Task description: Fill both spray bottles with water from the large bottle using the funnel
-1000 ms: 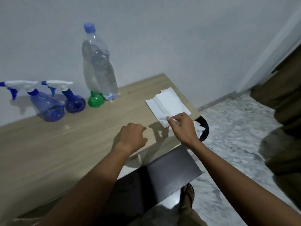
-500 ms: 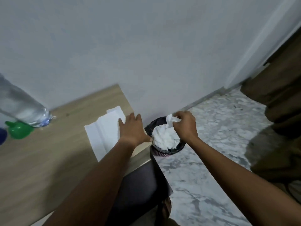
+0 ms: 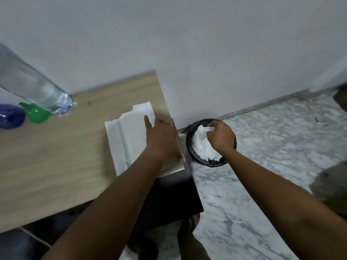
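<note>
The large clear water bottle (image 3: 35, 87) stands at the far left of the wooden table (image 3: 56, 156), cut off by the frame edge. A green funnel (image 3: 36, 112) lies at its base, and one blue spray bottle (image 3: 10, 116) shows partly at the left edge. The other spray bottle is out of view. My left hand (image 3: 162, 139) rests flat on the table's right edge, partly on a stack of white tissues (image 3: 129, 132). My right hand (image 3: 220, 136) pinches a crumpled white tissue (image 3: 203, 131) over a black bin (image 3: 191, 147).
The black bin sits on the marble floor (image 3: 272, 156) beside the table's right end and is full of crumpled white tissue. A dark panel (image 3: 169, 199) lies below the table edge. A grey wall (image 3: 187, 44) runs behind everything.
My right hand carried a tissue from the table stack to the bin and now holds it lower, over the pile. My left hand moved onto the table's right edge. The view swung right.
</note>
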Available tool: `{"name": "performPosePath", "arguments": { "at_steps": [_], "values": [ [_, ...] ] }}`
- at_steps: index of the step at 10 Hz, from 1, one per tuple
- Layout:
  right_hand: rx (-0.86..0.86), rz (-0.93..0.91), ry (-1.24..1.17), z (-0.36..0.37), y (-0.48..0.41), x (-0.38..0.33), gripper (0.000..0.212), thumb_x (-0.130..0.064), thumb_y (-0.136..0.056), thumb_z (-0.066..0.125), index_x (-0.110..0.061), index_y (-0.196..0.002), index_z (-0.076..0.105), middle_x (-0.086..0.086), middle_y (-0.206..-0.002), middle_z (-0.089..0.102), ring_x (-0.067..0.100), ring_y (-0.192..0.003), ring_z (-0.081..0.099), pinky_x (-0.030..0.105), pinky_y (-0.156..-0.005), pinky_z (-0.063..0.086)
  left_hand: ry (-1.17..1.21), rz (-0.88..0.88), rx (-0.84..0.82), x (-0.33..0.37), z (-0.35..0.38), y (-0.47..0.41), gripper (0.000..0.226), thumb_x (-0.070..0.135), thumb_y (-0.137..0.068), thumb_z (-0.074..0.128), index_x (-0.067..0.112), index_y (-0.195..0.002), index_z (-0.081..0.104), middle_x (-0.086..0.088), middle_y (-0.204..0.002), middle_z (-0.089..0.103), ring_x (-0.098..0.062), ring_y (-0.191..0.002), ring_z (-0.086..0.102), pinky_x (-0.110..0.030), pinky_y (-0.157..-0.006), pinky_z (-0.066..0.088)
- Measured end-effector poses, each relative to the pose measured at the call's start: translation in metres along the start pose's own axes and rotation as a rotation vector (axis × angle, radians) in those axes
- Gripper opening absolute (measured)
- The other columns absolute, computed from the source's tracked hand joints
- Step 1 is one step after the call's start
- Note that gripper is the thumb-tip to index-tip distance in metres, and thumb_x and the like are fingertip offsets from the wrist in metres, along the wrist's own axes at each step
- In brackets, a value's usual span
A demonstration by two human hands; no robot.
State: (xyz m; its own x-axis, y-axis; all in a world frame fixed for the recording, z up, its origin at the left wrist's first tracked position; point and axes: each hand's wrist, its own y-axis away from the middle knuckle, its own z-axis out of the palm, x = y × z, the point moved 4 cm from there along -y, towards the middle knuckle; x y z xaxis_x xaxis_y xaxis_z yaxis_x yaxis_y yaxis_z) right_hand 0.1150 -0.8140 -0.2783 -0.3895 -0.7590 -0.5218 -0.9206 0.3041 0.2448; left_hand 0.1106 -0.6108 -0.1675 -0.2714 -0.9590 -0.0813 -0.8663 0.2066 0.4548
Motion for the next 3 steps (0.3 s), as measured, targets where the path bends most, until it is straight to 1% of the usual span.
{"name": "performPosePath", "arguments": {
  "at_steps": [1, 2, 3],
  "values": [
    [-0.105, -0.002, 0.118, 0.018, -0.011, 0.02, 0.05, -0.011, -0.08, 0.069, -0.023, -0.128, 0.065, 0.008, -0.126, 0.066, 0.032, -0.112, 0.062, 0.038, -0.081, 0.055, 0.014, -0.004, 0.005, 0.001, 0.0, -0.004, 0.092, 0.061, -0.058, 0.085, 0.009, -0.129, 0.056, -0.012, -0.13, 0.059, -0.032, -0.141, 0.034, -0.067, -0.121, 0.001],
    [-0.262, 0.052, 0.174, 0.038, -0.005, 0.038, 0.06, -0.017, -0.08, 0.07, -0.021, -0.139, 0.057, 0.012, -0.134, 0.061, 0.035, -0.117, 0.06, 0.04, -0.085, 0.054, -0.001, -0.002, -0.002, 0.001, -0.001, -0.002, 0.095, 0.064, -0.053, 0.086, 0.009, -0.126, 0.059, -0.012, -0.129, 0.06, -0.032, -0.143, 0.031, -0.066, -0.12, 0.0],
    [-0.372, 0.069, 0.183, 0.063, 0.019, 0.057, 0.06, -0.026, -0.083, 0.071, -0.021, -0.141, 0.054, 0.014, -0.137, 0.055, 0.035, -0.122, 0.057, 0.043, -0.094, 0.053, 0.002, 0.012, 0.002, 0.002, 0.001, -0.003, 0.078, 0.059, -0.056, 0.086, 0.011, -0.114, 0.066, -0.013, -0.125, 0.062, -0.033, -0.144, 0.03, -0.066, -0.121, 0.002]
  ]
}}
